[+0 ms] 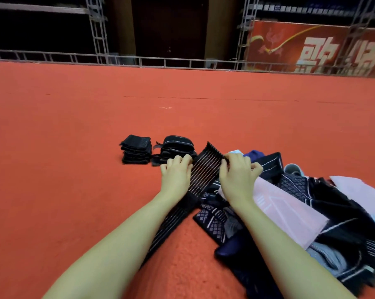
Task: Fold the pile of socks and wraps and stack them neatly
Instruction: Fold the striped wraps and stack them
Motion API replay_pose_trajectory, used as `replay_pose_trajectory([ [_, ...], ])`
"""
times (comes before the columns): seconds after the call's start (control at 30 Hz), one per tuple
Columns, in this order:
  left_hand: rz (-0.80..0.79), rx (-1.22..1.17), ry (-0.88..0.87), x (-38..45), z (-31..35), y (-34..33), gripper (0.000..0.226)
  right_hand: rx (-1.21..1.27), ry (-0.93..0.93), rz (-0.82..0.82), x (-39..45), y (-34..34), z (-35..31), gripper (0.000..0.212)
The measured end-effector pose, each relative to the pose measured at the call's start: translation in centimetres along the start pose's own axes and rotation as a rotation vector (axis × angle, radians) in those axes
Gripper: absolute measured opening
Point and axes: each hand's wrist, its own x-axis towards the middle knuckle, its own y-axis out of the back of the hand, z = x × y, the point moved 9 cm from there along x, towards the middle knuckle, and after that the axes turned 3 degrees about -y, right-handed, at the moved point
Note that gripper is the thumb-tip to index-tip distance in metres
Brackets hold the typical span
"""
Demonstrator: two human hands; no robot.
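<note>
Black striped wrap (206, 169) lengthwise, far-right to near-left

Two bare forearms in from the bottom edge, nothing worn on either.

There's the left hand (177, 172) and there's the right hand (238, 173), both uncovered: no gloves, no rings showing on the fingers, no watch or band at either wrist. No sleeve reaches into view on either side; the arms run bare from the wrists right down to the lower edge of the view. Fingernails are too small and blurred to read. That's all of the person in shot.
</note>
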Motion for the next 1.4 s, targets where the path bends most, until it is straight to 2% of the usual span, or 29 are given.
replay_pose_trajectory([
  [0.27, -0.182, 0.121, -0.098, -3.4, 0.1, -3.1, 0.051, -0.063, 0.044, -0.041, -1.0, -1.2, 1.1, 0.013],
  [0.47, -0.361, 0.28, -0.103, -8.9, -3.4, -1.8, 0.057, 0.016, 0.095, -0.131, -2.6, -1.4, -1.7, 0.012],
  [0.6, -0.374, 0.434, -0.016, -11.6, -7.1, 0.3, 0.062, -0.004, 0.113, -0.23, -4.8, -2.0, -3.2, 0.013],
  [0.73, -0.375, 0.477, 0.067, -14.3, -9.0, 1.3, 0.055, 0.016, 0.131, -0.266, -7.2, -2.0, -4.6, 0.014],
  [0.87, -0.316, 0.398, 0.081, -16.5, -9.9, 2.3, 0.064, 0.108, 0.19, -0.293, -9.7, -1.7, -6.3, 0.014],
  [0.93, -0.265, 0.343, 0.077, -17.3, -10.6, 3.2, 0.054, 0.161, 0.243, -0.297, -11.0, -1.6, -7.7, 0.013],
  [1.03, -0.148, 0.281, 0.063, -18.2, -11.7, 5.0, 0.05, 0.259, 0.328, -0.329, -12.8, -1.7, -10.0, 0.022],
  [1.23, 0.134, 0.132, 0.025, -19.7, -13.1, 8.4, 0.034, 0.435, 0.527, -0.498, -17.4, -2.0, -14.6, 0.021],
  [1.4, 0.17, 0.014, 0.0, -20.2, -13.2, 8.4, 0.037, 0.416, 0.633, -0.661, -21.0, -3.1, -15.9, 0.028],
])
